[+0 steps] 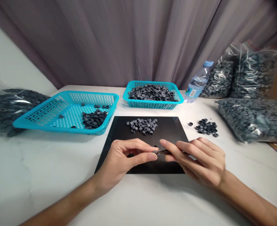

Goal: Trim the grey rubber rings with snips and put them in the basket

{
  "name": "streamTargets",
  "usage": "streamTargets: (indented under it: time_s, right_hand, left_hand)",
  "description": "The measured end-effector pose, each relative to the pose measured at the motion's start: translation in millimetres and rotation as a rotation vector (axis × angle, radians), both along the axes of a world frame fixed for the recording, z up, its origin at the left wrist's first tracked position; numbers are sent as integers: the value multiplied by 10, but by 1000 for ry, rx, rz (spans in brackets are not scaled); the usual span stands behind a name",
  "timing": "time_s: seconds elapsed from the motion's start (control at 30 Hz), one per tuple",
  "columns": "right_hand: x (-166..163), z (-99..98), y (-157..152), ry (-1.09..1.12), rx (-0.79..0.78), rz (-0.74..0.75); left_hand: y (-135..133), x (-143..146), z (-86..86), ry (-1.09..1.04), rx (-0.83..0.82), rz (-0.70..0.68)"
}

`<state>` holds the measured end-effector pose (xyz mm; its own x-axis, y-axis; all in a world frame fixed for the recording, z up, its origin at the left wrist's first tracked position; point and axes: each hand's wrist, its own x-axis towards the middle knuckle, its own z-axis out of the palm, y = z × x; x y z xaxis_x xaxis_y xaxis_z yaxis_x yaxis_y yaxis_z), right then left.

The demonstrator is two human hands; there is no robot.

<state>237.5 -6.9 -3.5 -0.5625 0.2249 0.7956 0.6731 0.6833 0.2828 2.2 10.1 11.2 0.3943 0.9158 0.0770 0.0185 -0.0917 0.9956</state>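
My left hand (126,157) pinches a small grey ring (155,152) between thumb and fingertips, just above a black mat (119,131). My right hand (199,158) is closed on a thin dark tool (164,152) whose tip meets the ring. A pile of grey rings (142,125) lies at the far side of the mat. A second small heap of rings (206,127) sits on the white table (35,175) to the right of the mat.
A teal basket (46,113) at the left holds some rings; another teal basket (138,103) behind the mat is full of them. A water bottle (197,82) stands at the back right. Clear bags of rings lie at right (253,119) and far left (4,108). A grey curtain hangs behind.
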Motion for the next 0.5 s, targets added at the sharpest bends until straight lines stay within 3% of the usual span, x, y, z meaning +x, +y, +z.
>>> streamTargets:
  time_s: [0.5]
  right_hand:
    - [47, -31, 26, 4, -54, 35]
  left_hand:
    - [-11, 13, 6, -8, -35, -10]
